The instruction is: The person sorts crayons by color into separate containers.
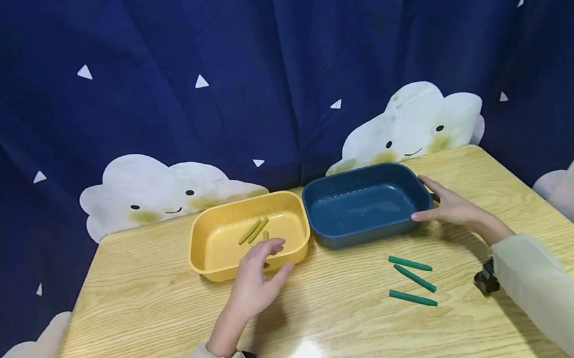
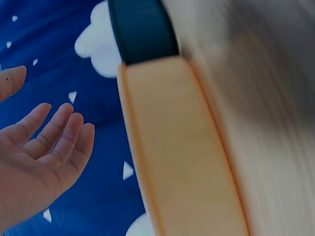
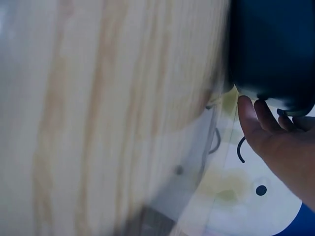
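Observation:
My left hand (image 1: 254,279) hovers over the front wall of a yellow bin (image 1: 212,275), its fingers loosely bent with nothing between them. Inside that bin lie yellow-green crayons (image 1: 250,231), one partly hidden behind the hand. A dark blue bin (image 1: 368,235) stands right beside the yellow one. At its right end is my right hand (image 1: 450,208), thumb by the front corner and fingers along the end wall. The right wrist view shows those fingertips (image 3: 244,105) against the blue bin's end. Three green crayons (image 1: 411,279) lie on the table in front of the blue bin.
Both bins stand near the back edge of a light wooden table (image 1: 144,319). Behind and around it hangs a dark blue curtain (image 1: 238,34) with white triangles and smiling clouds. A dark wrist device (image 1: 486,278) sits by the right sleeve.

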### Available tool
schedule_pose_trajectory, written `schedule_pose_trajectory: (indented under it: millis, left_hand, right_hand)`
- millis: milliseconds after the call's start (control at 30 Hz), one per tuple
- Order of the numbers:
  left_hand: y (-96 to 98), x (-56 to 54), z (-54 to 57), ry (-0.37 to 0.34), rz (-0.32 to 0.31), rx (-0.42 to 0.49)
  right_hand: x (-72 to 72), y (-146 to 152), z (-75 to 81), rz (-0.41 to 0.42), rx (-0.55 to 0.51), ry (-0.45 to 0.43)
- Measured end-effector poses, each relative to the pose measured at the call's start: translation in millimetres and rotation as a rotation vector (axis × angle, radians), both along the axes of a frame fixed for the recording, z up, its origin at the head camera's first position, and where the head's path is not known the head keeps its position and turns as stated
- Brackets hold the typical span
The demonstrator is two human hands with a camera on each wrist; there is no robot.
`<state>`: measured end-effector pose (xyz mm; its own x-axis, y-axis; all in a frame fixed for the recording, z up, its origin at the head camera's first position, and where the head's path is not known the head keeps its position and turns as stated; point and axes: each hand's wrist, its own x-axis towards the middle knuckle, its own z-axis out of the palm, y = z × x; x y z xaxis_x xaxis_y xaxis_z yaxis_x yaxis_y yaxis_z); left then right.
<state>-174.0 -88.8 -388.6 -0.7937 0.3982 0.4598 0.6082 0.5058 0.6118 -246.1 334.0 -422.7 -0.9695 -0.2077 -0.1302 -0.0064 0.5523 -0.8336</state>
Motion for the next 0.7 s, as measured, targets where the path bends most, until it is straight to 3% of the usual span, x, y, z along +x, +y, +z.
schedule_pose_trajectory:
  millis: [233,500,700]
  left_hand:
    - [31.0,-2.1,-6.3,-0.061,-0.138,-0.053]
    - [65.1,-10.7,-13.2,-0.194,-0.313,-0.107]
    - [89.6,-16.5,-20.6,-0.275,-0.391,-0.150]
  right_hand:
    - [0.9,-2,-1.5,0.008,-0.017,0.002]
    - [2.8,-4,-0.3,0.011,-0.045,0.010]
    - [3.6,-3,-1.0,0.018,-0.044,0.010]
